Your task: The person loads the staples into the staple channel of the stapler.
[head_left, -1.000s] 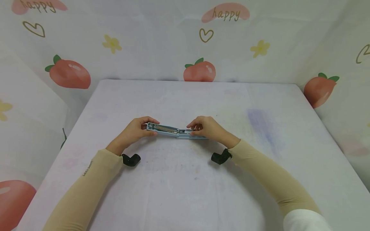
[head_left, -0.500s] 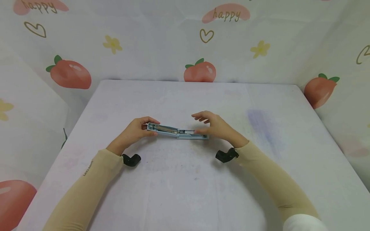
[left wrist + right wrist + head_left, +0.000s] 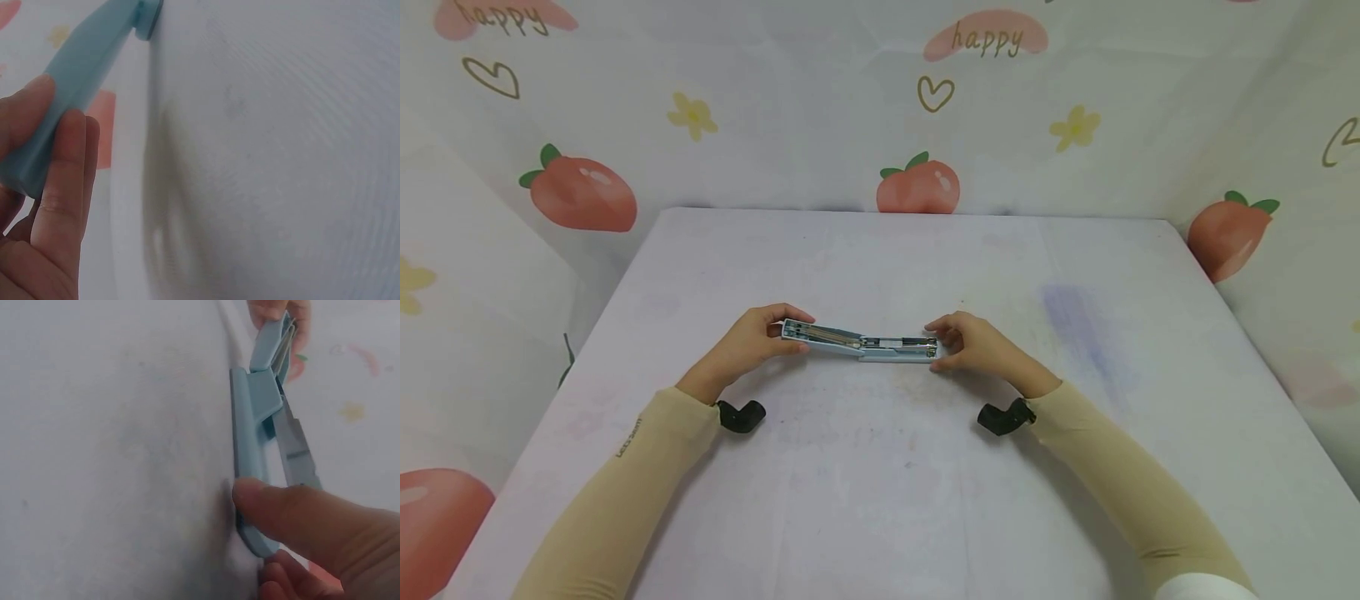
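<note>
A light-blue stapler (image 3: pixel 897 355) is spread wide, its top cover swung back to the left and its base lying on the table. My left hand (image 3: pixel 737 343) grips the raised end of the cover (image 3: pixel 87 59), thumb on one side and fingers on the other. At the base's right end, my right hand (image 3: pixel 985 348) pinches it, with the thumb (image 3: pixel 269 503) pressed on the near side and curled fingers round the far side. Above the base the metal staple magazine (image 3: pixel 295 447) stands slightly raised. The right palm's inner side is hidden.
The stapler is near the middle of a white cloth-covered table (image 3: pixel 865 492) with a faint purple smudge on its right. A white curtain (image 3: pixel 820 92) printed with peaches hangs behind. A black wrist-camera mount (image 3: pixel 741 416) juts from each sleeve.
My right hand has lifted off the magazine, opened, moved right and come down round the base's right end. My left hand and the stapler have stayed in place.
</note>
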Available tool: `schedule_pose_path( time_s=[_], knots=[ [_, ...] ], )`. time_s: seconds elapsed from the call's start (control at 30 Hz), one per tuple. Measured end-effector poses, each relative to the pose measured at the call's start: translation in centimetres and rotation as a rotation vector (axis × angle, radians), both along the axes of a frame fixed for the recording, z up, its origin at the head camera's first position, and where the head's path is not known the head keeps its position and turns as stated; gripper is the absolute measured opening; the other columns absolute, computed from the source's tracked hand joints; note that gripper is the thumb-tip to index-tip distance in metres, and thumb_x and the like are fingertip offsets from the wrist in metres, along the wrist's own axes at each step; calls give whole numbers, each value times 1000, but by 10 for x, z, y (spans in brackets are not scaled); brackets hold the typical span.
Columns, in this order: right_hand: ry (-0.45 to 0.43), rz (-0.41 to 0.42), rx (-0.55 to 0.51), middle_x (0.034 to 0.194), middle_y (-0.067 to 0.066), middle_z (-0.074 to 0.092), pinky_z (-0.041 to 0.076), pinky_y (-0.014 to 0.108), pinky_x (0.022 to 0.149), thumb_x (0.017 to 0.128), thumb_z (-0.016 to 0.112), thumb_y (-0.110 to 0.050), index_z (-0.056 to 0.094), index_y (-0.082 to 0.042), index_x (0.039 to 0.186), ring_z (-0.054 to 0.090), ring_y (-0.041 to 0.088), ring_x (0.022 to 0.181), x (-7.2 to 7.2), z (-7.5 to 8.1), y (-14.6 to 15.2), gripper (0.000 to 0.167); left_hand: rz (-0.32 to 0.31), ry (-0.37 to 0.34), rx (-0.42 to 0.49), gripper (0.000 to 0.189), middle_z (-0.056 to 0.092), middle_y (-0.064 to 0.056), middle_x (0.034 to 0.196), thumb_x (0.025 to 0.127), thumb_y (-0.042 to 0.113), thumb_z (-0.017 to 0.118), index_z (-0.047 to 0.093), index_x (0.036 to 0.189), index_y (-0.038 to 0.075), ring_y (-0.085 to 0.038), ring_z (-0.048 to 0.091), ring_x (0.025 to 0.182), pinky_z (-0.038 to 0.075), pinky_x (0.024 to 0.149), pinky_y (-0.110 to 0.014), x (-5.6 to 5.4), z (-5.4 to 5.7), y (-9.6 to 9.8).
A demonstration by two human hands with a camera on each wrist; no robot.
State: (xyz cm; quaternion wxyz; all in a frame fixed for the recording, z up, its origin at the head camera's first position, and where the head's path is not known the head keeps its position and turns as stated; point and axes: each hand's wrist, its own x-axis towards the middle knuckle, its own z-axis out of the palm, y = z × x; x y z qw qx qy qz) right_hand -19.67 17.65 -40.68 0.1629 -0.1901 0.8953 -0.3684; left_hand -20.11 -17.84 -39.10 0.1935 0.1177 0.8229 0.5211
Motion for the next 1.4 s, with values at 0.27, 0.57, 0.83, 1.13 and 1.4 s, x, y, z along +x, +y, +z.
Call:
schedule_pose_path(
  time_s=[0.27, 0.57, 0.83, 1.13, 1.4],
  knots=[
    [52, -25, 1, 101, 12, 62, 52, 36, 82, 78, 81, -14, 64, -1, 112, 61, 23, 92, 2, -3, 2, 40, 1, -3, -12, 46, 59, -14, 120, 83, 5, 75, 59, 126, 5, -11, 62, 87, 51, 72, -21, 1, -1, 0],
    [54, -31, -8, 99, 11, 63, 52, 33, 80, 77, 82, -13, 66, -1, 110, 60, 21, 90, 1, -4, 1, 38, 3, 11, 0, 46, 59, -16, 119, 83, 4, 75, 58, 126, 2, -9, 62, 88, 50, 70, -19, 1, -1, -1],
    [57, -33, -1, 98, 10, 62, 51, 33, 80, 76, 83, -14, 67, -2, 109, 60, 21, 89, 1, -4, 1, 38, 10, 31, 36, 53, 61, -13, 114, 81, 3, 76, 54, 129, 0, -4, 60, 87, 50, 72, -16, 0, -5, -3],
    [92, -24, -2, 96, 9, 63, 51, 30, 76, 75, 84, -15, 69, -3, 107, 60, 19, 87, -2, -8, 2, 38, 113, 69, 159, 44, 67, 0, 101, 79, 7, 80, 60, 118, 0, -8, 66, 90, 54, 77, -21, 0, 1, 12],
    [99, -30, 11, 94, 7, 63, 49, 29, 75, 73, 85, -16, 70, -4, 107, 59, 18, 85, -4, -10, 3, 39, 12, 216, 92, 38, 66, -8, 107, 79, 11, 80, 64, 113, 4, -20, 65, 100, 54, 86, -28, -5, 25, 61]
  ],
)
